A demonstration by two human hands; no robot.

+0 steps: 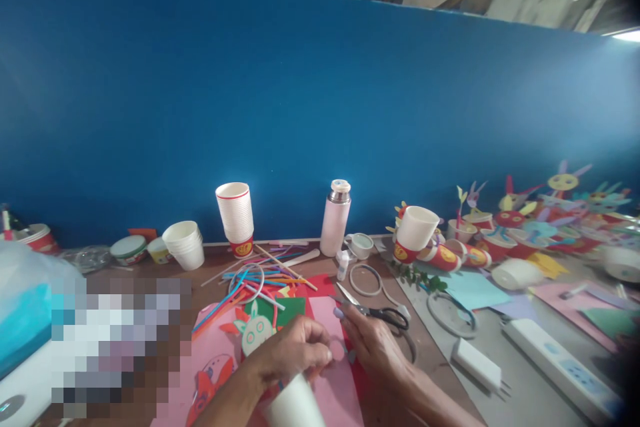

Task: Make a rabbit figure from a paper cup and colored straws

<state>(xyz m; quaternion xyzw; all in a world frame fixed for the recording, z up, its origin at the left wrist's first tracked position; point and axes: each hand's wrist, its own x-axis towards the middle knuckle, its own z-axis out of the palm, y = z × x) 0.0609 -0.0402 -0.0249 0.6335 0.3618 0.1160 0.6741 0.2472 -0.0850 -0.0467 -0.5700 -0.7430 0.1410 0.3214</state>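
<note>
My left hand (303,347) is closed in a pinch, its fingertips at the edge of a small pink paper disc (337,349). Below it, a white paper cup (296,403) lies tilted at the bottom edge of the view. My right hand (373,347) is held flat, fingers stretched, just right of the disc. Beyond its fingers lie scissors (373,311) with black handles. A pale green paper rabbit face (257,333) with pink-ringed eyes rests left of my left hand. Pink paper (345,400) and red paper (323,284) lie beneath.
Behind are coloured sticks (280,273), a tall cup stack (235,213), a shorter stack (184,245) and a pink thermos (335,220). To the right sit a power strip (560,367), a white charger (480,365) and several decorated cups (510,227). A blue partition (300,93) stands behind.
</note>
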